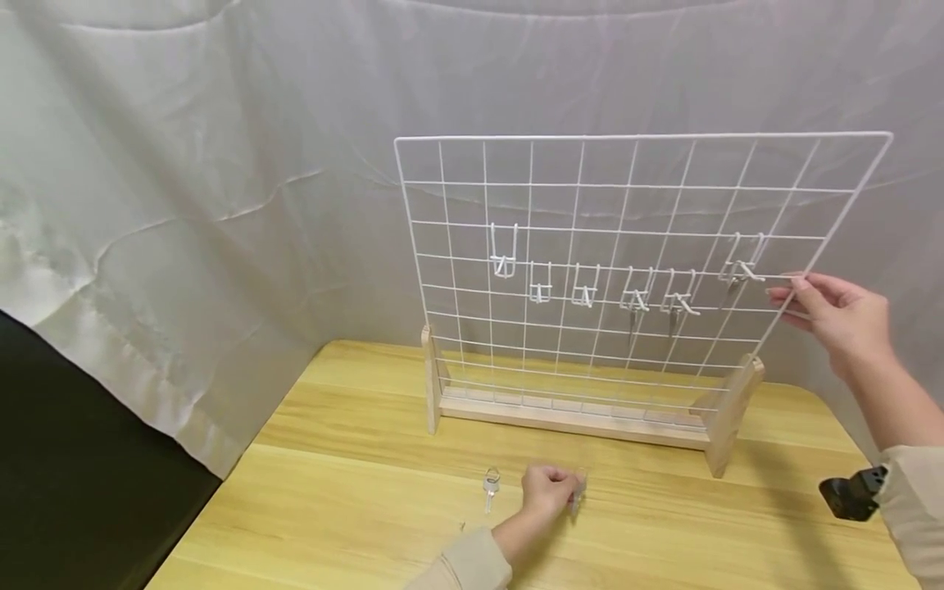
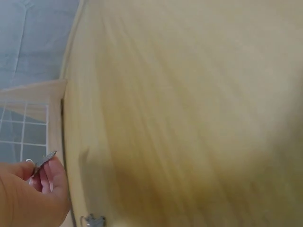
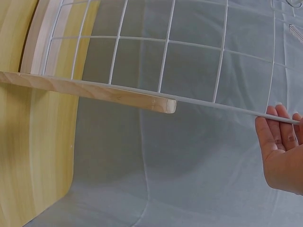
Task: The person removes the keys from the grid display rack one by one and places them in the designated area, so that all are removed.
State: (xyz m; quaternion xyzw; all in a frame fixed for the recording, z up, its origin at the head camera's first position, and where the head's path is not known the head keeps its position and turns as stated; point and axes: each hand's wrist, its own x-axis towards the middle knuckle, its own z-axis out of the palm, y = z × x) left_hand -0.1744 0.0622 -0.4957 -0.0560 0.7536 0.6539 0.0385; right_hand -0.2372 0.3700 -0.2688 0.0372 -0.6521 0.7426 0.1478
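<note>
My left hand (image 1: 547, 492) is low over the table and pinches a small silver key (image 1: 578, 494) between thumb and fingers; the left wrist view shows this key edge-on. Left of that hand lies a second key (image 1: 490, 485) with a ring, flat on the wood. My right hand (image 1: 848, 315) holds the right side wire of a white wire grid rack (image 1: 642, 136), thumb in front and fingers behind. Several white hooks (image 1: 504, 264) hang on the grid. Keys (image 1: 673, 321) dangle from hooks towards the right; the hooks further left show none.
The grid stands in a pale wooden base (image 1: 575, 419) on the yellow wooden table (image 1: 332, 483). Grey cloth (image 1: 310, 98) hangs behind and to the left. A tiny object (image 1: 461, 525) lies near the left sleeve, too small to identify. A black wrist camera (image 1: 851, 496) sticks out from the right sleeve.
</note>
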